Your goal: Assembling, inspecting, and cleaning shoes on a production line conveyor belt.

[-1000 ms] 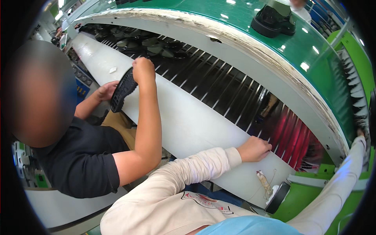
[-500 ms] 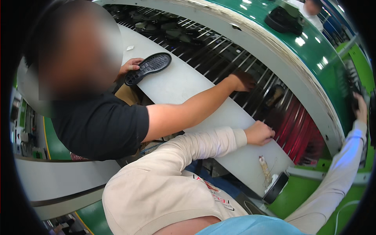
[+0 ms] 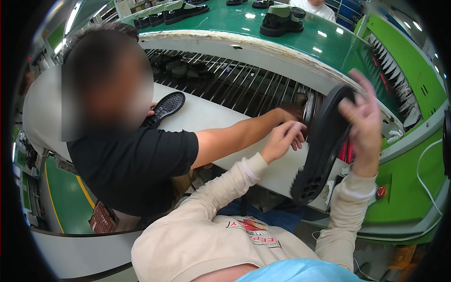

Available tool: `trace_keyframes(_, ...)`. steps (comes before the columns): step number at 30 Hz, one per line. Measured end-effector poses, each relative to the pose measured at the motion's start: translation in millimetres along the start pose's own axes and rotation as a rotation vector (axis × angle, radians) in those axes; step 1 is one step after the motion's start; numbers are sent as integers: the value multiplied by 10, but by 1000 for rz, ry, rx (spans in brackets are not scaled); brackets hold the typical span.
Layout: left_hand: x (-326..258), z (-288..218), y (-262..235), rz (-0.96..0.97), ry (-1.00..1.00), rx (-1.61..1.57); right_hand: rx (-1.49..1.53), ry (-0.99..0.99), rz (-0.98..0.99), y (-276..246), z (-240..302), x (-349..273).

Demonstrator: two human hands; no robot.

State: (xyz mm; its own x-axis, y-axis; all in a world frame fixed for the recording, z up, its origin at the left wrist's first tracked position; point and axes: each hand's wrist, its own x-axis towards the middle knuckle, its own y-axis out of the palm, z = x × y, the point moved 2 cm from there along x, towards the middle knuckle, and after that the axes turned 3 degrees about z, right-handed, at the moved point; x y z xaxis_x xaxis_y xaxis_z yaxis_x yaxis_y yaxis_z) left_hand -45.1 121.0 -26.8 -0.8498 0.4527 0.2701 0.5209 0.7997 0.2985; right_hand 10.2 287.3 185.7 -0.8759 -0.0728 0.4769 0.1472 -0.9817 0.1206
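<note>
Black shoe sole [image 3: 323, 148]: aloft, tilted, over the right end of the white ledge [image 3: 202, 117]. From my remote post, right hand [image 3: 366, 115] seems to pinch its upper rim, blurred, some fingers splayed; left hand [image 3: 283, 140], just beside it, loosely curled, gripping nothing I can see. I'd judge a two-handed rim grip steadiest, clear of the co-worker's forearm [image 3: 235, 134] stretched across the ledge. Reddish-brown box [image 3: 103, 218], low, left of the ledge; contents I can't make out.
</note>
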Motion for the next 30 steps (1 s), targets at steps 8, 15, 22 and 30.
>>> trace_keyframes(8,-331,-678,351,-102,450,473,-303,-13,-255,-37,-1107,-786)
trace_keyframes(15,-707,-413,291,-237,588,649,-701,-132,-327,227,-1332,-1514)
trace_keyframes(22,-1390,55,80,-264,81,502,-620,100,-286,505,-1657,-2141)
trace_keyframes(30,-615,-242,79,-251,299,445,-422,127,-457,418,-1505,-1513)
